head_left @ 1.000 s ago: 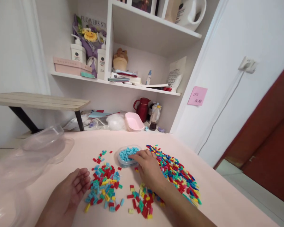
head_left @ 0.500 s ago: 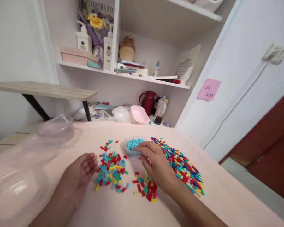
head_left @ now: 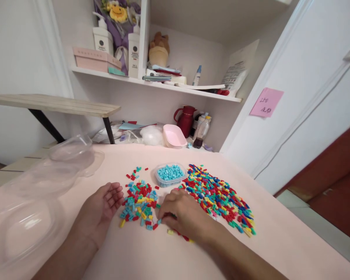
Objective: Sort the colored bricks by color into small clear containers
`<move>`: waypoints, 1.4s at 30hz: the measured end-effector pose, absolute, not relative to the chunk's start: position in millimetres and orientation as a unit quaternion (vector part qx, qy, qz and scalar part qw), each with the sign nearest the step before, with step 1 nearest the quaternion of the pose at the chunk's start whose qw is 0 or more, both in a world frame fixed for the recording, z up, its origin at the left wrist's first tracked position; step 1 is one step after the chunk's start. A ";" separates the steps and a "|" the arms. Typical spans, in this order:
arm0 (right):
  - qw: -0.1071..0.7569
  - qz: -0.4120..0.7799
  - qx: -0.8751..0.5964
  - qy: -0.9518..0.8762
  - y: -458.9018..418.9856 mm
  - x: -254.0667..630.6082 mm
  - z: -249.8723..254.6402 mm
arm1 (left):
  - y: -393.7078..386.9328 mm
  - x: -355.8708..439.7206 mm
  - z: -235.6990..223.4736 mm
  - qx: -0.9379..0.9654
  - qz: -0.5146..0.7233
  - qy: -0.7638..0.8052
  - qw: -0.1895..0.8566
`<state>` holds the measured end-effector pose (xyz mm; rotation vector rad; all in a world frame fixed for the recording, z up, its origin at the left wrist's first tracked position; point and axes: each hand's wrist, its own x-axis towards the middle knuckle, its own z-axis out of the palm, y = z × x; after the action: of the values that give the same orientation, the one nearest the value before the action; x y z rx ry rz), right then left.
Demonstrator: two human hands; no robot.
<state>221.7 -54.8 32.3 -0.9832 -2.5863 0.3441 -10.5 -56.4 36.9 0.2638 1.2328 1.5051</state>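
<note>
My left hand (head_left: 103, 210) rests on its side at the left edge of a mixed pile of small toy bricks (head_left: 141, 200). Its palm faces right, and its loosely bent fingers hold nothing. Over the small middle group of bricks, my right hand (head_left: 183, 214) is low with bent fingers. Its thumb and fingertips close on a light blue brick (head_left: 159, 221) at the pile's right edge. Beyond it stands a clear plastic tub (head_left: 170, 182) filled with light blue bricks. Most of the middle group is hidden beneath my right hand.
A large mixed brick pile (head_left: 221, 198) spreads to the right. Clear plastic containers (head_left: 32, 221) stand at the left. At the back are a pink tub (head_left: 175, 136), a red jug (head_left: 186, 120) and bottles (head_left: 202, 132). A wooden riser (head_left: 55, 105) overhangs the left rear.
My right hand has come back from the tub of light blue bricks, down and left to the pile's edge. My left hand stays in place. The view has tilted slightly downward.
</note>
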 end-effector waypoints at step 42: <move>0.178 0.157 -0.358 -0.903 -52.9 222.9 29.3 | -58.7 -8.2 36.3 0.128 0.641 0.528 0.543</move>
<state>222.9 -52.9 29.3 -1.0133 -2.5545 0.4450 -8.2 -58.7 36.3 0.3031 1.2523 1.5208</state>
